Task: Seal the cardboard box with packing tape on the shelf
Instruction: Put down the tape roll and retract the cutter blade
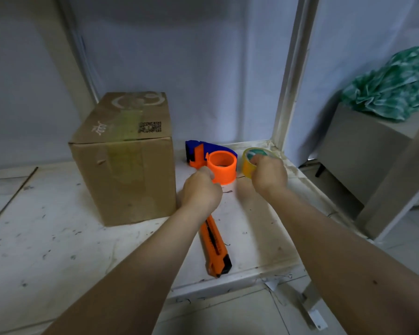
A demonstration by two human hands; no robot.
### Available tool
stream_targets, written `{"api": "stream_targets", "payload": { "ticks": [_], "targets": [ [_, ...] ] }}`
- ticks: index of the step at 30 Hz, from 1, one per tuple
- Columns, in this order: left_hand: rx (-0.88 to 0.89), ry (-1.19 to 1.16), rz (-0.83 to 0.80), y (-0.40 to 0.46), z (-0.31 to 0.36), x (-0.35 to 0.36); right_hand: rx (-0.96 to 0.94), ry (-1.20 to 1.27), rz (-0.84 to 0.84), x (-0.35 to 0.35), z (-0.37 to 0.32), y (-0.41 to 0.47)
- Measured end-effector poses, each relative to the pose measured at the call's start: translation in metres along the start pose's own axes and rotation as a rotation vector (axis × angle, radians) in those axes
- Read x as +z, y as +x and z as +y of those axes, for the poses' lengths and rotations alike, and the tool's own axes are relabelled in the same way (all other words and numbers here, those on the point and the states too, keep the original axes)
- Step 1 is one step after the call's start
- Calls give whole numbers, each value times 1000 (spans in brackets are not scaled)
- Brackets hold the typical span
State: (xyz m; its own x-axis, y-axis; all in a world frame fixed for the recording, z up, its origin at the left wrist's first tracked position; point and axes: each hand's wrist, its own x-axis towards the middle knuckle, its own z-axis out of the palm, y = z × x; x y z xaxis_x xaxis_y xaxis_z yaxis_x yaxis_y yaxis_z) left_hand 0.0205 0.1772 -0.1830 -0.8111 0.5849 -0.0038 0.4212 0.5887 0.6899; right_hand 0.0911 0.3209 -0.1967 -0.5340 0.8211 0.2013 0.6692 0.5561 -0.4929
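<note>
A closed cardboard box stands on the white shelf at the left, with a strip of yellowish tape over its top seam and down its front. Right of it sits an orange and blue tape dispenser with an empty orange hub. My left hand is closed on the dispenser's near side at the hub. My right hand grips a yellow roll of packing tape just right of the dispenser, fingers over its top rim.
An orange box cutter lies on the shelf under my left forearm. A white shelf post rises at the back right. Beyond it stands a grey cabinet with crumpled green fabric on top.
</note>
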Motion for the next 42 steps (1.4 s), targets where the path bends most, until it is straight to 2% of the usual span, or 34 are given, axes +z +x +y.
{"api": "stream_targets", "payload": {
  "ticks": [6, 14, 16, 18, 23, 29, 34, 39, 42],
  "targets": [
    [17, 15, 4, 2, -3, 1, -15, -53, 0, 3, 0, 5],
    [13, -74, 20, -33, 0, -21, -92, -15, 165, -11, -18, -46],
    [-23, -128, 24, -46, -1, -28, -114, 32, 84, -12, -26, -66],
    [-69, -167, 42, -60, -4, -34, -113, 41, -71, -9, -34, -85],
    [-150, -261, 43, -87, -13, -45, -32, -110, -349, -7, -54, -124],
    [-172, -298, -22, -115, -17, -52, 15, -168, -449, -12, -64, -153],
    [-175, -325, -97, -129, -19, -55, 99, 71, -360, -17, -60, -162],
    [-104, -382, -182, -140, -10, -59, 128, 747, -407, -29, -63, -174],
    [-22, -396, -186, -145, -2, -63, 87, 834, -412, -40, -69, -181]
  ]
}}
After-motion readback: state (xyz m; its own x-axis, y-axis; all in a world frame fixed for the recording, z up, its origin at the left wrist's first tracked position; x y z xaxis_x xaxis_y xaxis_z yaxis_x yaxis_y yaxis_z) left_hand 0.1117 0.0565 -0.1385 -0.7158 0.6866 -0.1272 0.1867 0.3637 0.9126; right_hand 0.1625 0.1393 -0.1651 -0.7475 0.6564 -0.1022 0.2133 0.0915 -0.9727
